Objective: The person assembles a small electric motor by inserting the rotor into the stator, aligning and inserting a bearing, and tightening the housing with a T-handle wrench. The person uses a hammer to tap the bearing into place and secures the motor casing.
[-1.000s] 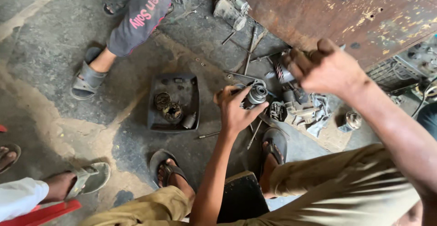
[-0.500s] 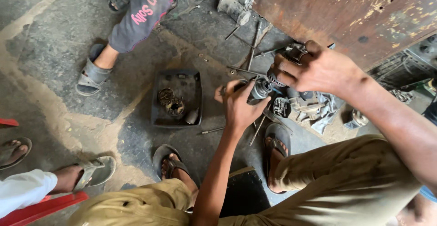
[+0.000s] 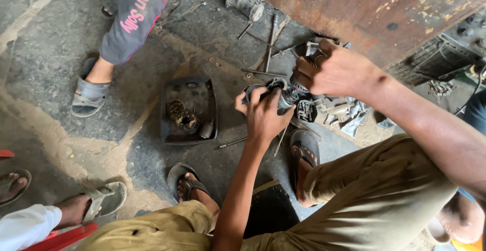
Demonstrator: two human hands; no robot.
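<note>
The left hand (image 3: 266, 114) grips a round metal motor part (image 3: 283, 96); the right hand (image 3: 336, 71) pinches its far end, closed.

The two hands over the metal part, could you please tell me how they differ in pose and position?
The left hand wraps around the round metal part with fingers curled on it, back of the hand to the camera; the right hand sits higher and farther out, pinching a small piece at the part's far end with bent fingers. The left arm rises straight from between the knees; the right arm comes in from the right side. Both are bare and touch the same assembly.
</note>
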